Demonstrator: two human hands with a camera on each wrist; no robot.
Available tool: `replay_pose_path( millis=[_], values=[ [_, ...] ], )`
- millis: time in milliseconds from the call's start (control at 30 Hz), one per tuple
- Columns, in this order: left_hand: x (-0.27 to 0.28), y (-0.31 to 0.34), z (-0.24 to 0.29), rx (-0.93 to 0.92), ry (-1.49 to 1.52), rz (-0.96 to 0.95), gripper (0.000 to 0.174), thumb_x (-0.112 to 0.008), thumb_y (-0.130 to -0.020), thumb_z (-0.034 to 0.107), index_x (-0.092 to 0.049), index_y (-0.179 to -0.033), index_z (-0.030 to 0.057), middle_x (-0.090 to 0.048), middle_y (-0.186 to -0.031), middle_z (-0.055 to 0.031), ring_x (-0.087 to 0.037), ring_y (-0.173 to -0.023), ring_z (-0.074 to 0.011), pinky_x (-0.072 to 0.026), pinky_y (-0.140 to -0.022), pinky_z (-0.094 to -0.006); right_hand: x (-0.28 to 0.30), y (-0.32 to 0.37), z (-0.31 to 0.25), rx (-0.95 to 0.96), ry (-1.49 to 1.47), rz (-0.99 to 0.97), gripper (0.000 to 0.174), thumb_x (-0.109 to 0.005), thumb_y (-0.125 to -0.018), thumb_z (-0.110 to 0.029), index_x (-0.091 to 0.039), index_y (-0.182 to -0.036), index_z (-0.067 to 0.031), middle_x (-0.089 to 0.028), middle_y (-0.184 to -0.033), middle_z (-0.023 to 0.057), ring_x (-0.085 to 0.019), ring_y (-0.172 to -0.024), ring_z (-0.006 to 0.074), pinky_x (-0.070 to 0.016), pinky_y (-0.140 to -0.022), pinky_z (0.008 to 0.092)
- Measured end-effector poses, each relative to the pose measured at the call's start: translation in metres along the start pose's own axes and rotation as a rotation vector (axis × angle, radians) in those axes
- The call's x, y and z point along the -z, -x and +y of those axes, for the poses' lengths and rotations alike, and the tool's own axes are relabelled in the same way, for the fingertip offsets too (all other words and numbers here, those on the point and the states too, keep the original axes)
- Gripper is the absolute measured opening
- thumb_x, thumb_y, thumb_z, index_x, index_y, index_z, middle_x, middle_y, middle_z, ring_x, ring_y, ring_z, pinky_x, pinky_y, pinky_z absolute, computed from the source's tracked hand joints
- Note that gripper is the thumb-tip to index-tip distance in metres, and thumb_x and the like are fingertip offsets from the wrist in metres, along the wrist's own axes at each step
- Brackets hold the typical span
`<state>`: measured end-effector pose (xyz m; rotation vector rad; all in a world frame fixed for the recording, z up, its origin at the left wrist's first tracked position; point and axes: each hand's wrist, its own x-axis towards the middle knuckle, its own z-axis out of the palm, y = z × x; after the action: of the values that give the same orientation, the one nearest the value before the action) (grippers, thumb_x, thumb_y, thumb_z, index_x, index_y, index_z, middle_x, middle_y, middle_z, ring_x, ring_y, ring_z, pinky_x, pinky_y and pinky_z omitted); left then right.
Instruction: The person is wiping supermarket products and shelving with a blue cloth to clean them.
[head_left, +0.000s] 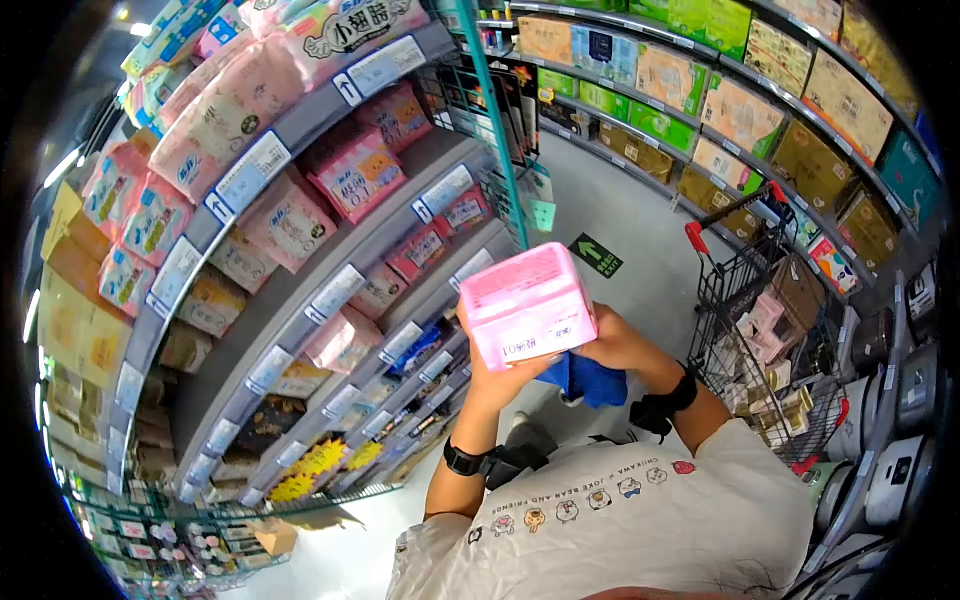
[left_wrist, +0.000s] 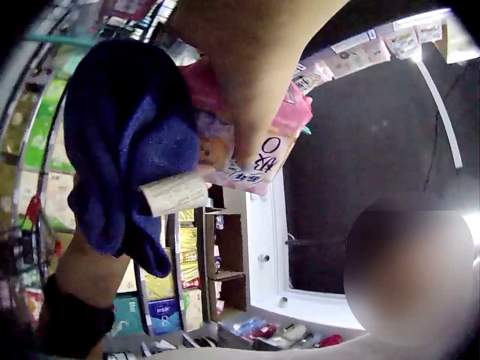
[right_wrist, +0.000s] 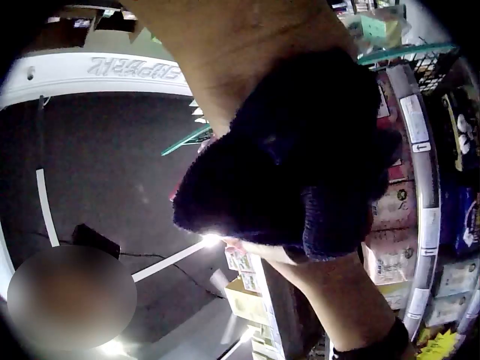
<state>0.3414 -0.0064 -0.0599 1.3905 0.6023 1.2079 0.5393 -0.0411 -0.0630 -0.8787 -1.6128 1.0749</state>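
Observation:
A pink pack of sanitary pads (head_left: 530, 305) is held up before the chest in both hands. My left hand (head_left: 490, 382) grips its near left side, thumb along the lower edge. On the right side, my right hand (head_left: 615, 338) holds the pack, its fingers mostly hidden. A dark blue fuzzy cloth (head_left: 588, 380) hangs below the right hand; the left wrist view shows its pale paper-like tag (left_wrist: 176, 193). The right wrist view has this cloth (right_wrist: 277, 172) covering most of the hands and pack.
Shelves of pink packs (head_left: 270, 215) with price labels curve along the left. A black shopping cart (head_left: 765, 340) with several goods stands to the right. Boxed tissue packs (head_left: 740, 105) line the far shelves. Grey floor (head_left: 630, 280) with a green arrow sign (head_left: 596, 255) lies ahead.

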Motion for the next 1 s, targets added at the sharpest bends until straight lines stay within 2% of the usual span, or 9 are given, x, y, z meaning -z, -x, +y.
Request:
replay_pose_path(
  millis=[100, 200, 233, 267, 333, 433, 667, 833, 1000],
  values=[
    [0.006, -0.046, 0.061, -0.299, -0.357, 0.076, 0.114, -0.085, -0.059, 0.022, -0.006, -0.139, 0.0037, -0.034, -0.134, -0.0182, -0.041, -0.121, -0.0267, -0.0361, -0.099, -0.0383, -0.012, -0.045, 0.004, -0.061, -0.181, 0.117, 0.042, -0.058, -0.090, -0.022, -0.045, -0.123, -0.0014, -0.055, -0.110, 0.0029, -0.050, -0.096, 0.0116, -0.0414, -0.087, 0.0301],
    [0.030, -0.073, 0.089, -0.267, -0.408, 0.016, 0.114, -0.085, -0.058, 0.015, -0.009, -0.142, 0.0052, -0.040, -0.130, -0.0151, -0.044, -0.117, -0.0235, -0.0373, -0.098, -0.0352, -0.025, -0.082, 0.007, -0.009, -0.291, 0.173, 0.041, -0.055, -0.091, -0.022, -0.044, -0.125, -0.0019, -0.052, -0.114, 0.0031, -0.047, -0.101, 0.0111, -0.0392, -0.090, 0.0305],
    [0.042, -0.087, 0.090, -0.525, -0.677, 0.055, 0.107, -0.085, -0.057, 0.020, -0.020, -0.141, 0.0048, -0.038, -0.132, -0.0178, -0.042, -0.120, -0.0272, -0.0347, -0.100, -0.0381, -0.031, -0.092, 0.004, 0.006, -0.304, 0.218, 0.041, -0.052, -0.092, -0.020, -0.041, -0.128, -0.0028, -0.050, -0.118, 0.0028, -0.045, -0.105, 0.0108, -0.0369, -0.093, 0.0301],
    [0.049, -0.094, 0.099, -0.616, -0.795, 0.107, 0.090, -0.084, -0.058, 0.029, -0.039, -0.132, 0.0062, -0.036, -0.131, -0.0223, -0.042, -0.116, -0.0389, -0.0373, -0.095, -0.0428, -0.038, -0.102, 0.004, -0.019, -0.304, 0.264, 0.041, -0.051, -0.093, -0.019, -0.040, -0.128, -0.0033, -0.049, -0.119, 0.0029, -0.045, -0.106, 0.0111, -0.0366, -0.093, 0.0302],
    [0.061, -0.104, 0.106, -0.693, -0.932, 0.158, 0.080, -0.084, -0.057, 0.026, -0.048, -0.126, 0.0082, -0.039, -0.130, -0.0191, -0.044, -0.113, -0.0364, -0.0392, -0.092, -0.0425, -0.046, -0.111, 0.007, -0.083, -0.306, 0.350, 0.040, -0.050, -0.093, -0.017, -0.039, -0.129, -0.0044, -0.049, -0.120, 0.0029, -0.045, -0.108, 0.0115, -0.0359, -0.095, 0.0304],
    [0.074, -0.120, 0.098, -0.646, -0.844, 0.124, 0.070, -0.080, -0.061, 0.024, -0.052, -0.123, 0.0085, -0.044, -0.127, -0.0158, -0.042, -0.115, -0.0343, -0.0376, -0.091, -0.0430, -0.039, -0.125, 0.013, 0.080, -0.183, 0.381, 0.040, -0.050, -0.092, -0.013, -0.038, -0.129, -0.0056, -0.049, -0.121, 0.0042, -0.046, -0.109, 0.0123, -0.0361, -0.095, 0.0300],
    [0.079, -0.155, 0.101, -0.704, -1.200, 0.166, 0.069, -0.071, -0.070, 0.027, -0.044, -0.130, 0.0065, -0.047, -0.127, -0.0120, -0.042, -0.118, -0.0319, -0.0293, -0.095, -0.0441, -0.020, -0.176, -0.002, 0.280, 0.127, 0.638, 0.056, -0.061, -0.084, -0.010, -0.035, -0.133, -0.0001, -0.060, -0.110, 0.0121, -0.058, -0.099, 0.0166, -0.0442, -0.086, 0.0300],
    [0.076, -0.168, 0.091, -0.651, -1.121, 0.199, 0.080, -0.069, -0.074, 0.024, -0.027, -0.132, -0.0109, -0.052, -0.112, -0.0266, -0.051, -0.100, -0.0379, -0.0365, -0.088, -0.0427, -0.010, -0.202, -0.038, 0.393, 0.252, 0.663, 0.054, -0.058, -0.081, -0.002, -0.039, -0.132, -0.0003, -0.058, -0.115, 0.0155, -0.056, -0.105, 0.0195, -0.0427, -0.089, 0.0312],
    [0.074, -0.176, 0.082, -0.447, -1.159, 0.308, 0.082, -0.067, -0.076, 0.026, -0.021, -0.133, -0.0113, -0.057, -0.099, -0.0286, -0.057, -0.083, -0.0400, -0.0450, -0.074, -0.0440, -0.002, -0.211, -0.024, 0.359, 0.312, 0.655, 0.067, -0.059, -0.076, 0.000, -0.028, -0.136, 0.0006, -0.058, -0.108, 0.0201, -0.057, -0.103, 0.0271, -0.0422, -0.090, 0.0352]
  ],
)
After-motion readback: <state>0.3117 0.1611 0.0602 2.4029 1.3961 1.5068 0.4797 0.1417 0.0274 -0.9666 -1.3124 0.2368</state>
